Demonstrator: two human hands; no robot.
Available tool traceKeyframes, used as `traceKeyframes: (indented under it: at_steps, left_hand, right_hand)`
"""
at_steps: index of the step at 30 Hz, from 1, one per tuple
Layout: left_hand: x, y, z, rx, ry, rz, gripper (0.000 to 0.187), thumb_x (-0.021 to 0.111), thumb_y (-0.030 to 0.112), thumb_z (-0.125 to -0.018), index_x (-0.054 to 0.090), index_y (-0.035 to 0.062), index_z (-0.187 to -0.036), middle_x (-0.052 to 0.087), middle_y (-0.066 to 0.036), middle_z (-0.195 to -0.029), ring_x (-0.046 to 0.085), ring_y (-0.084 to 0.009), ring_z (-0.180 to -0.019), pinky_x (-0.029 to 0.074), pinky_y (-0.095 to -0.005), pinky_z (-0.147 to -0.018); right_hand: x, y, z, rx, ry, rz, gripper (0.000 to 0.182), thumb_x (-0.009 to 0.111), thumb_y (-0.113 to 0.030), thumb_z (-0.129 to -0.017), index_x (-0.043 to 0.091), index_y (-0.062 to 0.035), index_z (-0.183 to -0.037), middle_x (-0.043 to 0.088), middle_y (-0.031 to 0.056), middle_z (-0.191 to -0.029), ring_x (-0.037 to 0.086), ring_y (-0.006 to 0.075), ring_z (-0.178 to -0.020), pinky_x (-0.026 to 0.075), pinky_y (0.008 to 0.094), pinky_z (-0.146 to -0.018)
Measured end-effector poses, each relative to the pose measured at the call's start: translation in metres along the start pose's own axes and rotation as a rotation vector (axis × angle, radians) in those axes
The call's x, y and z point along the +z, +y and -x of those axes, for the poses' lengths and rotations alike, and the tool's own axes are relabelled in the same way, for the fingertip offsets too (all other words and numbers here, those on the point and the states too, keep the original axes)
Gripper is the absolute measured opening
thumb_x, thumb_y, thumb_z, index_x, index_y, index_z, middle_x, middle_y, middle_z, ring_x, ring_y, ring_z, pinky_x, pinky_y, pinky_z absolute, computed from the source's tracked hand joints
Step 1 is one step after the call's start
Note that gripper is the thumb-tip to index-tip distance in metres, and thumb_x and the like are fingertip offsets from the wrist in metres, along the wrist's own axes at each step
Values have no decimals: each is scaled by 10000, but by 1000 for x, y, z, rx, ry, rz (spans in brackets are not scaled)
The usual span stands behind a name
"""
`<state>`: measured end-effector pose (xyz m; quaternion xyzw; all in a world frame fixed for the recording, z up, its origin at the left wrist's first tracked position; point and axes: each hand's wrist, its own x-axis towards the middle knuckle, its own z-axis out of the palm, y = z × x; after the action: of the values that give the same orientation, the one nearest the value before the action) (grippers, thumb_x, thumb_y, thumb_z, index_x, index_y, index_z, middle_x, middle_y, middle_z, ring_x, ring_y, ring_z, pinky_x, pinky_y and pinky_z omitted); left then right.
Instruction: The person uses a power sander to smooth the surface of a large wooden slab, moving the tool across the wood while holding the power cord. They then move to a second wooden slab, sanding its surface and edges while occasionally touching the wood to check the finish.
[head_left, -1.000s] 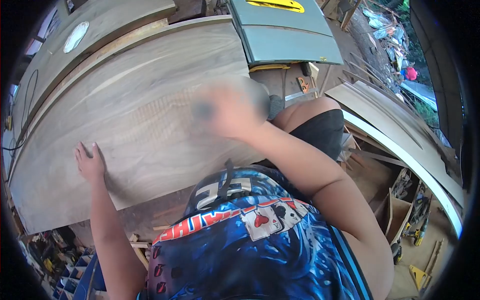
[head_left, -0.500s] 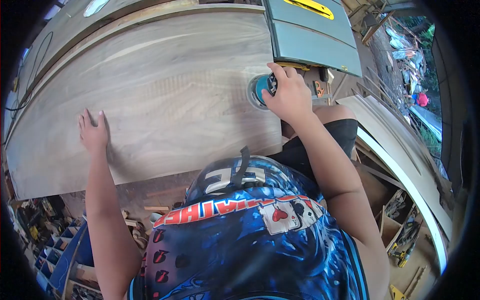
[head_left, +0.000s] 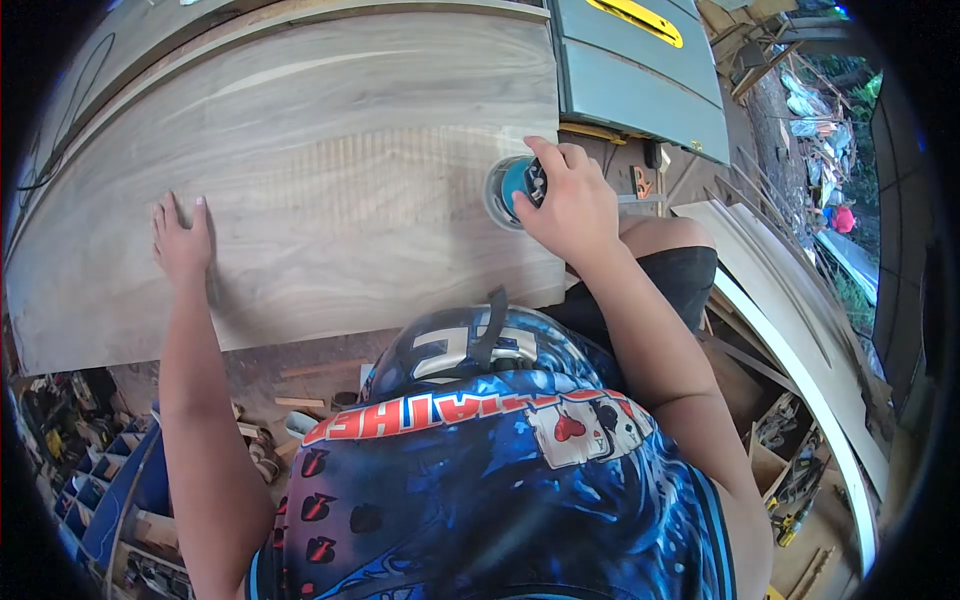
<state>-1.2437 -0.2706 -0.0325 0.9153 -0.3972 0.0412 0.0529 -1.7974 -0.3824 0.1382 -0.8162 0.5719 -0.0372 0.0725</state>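
Note:
A wide wooden panel (head_left: 330, 130) with wavy grain and a band of fine cross ripples lies in front of me. My right hand (head_left: 572, 205) is wrapped over the top of a teal and black electric sander (head_left: 513, 190), which sits on the panel close to its right end. The sander's underside is hidden against the wood. Toward the panel's left part, my left hand (head_left: 182, 238) lies flat on the surface with its fingers spread, holding nothing.
A grey-green table saw (head_left: 640, 85) with a yellow insert adjoins the panel's right end. Thin boards (head_left: 780, 290) lean at the right. A blue divided organizer (head_left: 110, 480) stands below left. A cable (head_left: 75, 120) lies at the far left. A drill (head_left: 795, 520) sits lower right.
The sander and my right hand have shifted slightly toward the left and down along the panel. My left hand stays flat in about the same place. The whole view has tilted a little.

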Motion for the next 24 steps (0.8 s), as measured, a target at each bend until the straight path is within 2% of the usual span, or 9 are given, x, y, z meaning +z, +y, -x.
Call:
traceKeyframes:
  at_steps: [7,13,16,24]
  left_hand:
    - [-1,0,0,-9,-18,3,821,549,686,-1031,392,244,-1705,323,-96,-1788,275,-309,-1653,214,-588,-1318]
    - [2,-2,-3,-21,-35,-14,829,546,702,-1024,384,263,-1709,308,-90,-1795,276,-316,-1653,209,-586,-1322]
    - [3,-3,-3,-22,-35,-7,830,546,707,-1022,383,270,-1708,310,-85,-1794,275,-316,-1653,205,-586,-1325]
    - [5,-5,-4,-11,-19,4,826,557,706,-1017,392,275,-1702,329,-90,-1785,283,-318,-1650,211,-589,-1322]
  right_hand:
    - [-5,-4,-5,-20,-48,-37,617,850,-321,-837,635,-191,-1401,670,139,-1295,682,359,-1179,589,481,-964]
    - [-18,-24,-33,92,-261,4,524,808,-473,-866,692,-115,-1232,734,160,-1148,733,359,-1088,594,473,-918]
    - [-13,-34,-42,71,-247,-11,506,790,-499,-875,723,-96,-1173,755,159,-1082,749,360,-1041,599,472,-900]
    - [-7,-41,-56,51,-194,15,488,758,-498,-888,728,-87,-1149,747,175,-1106,743,373,-1059,609,493,-897]
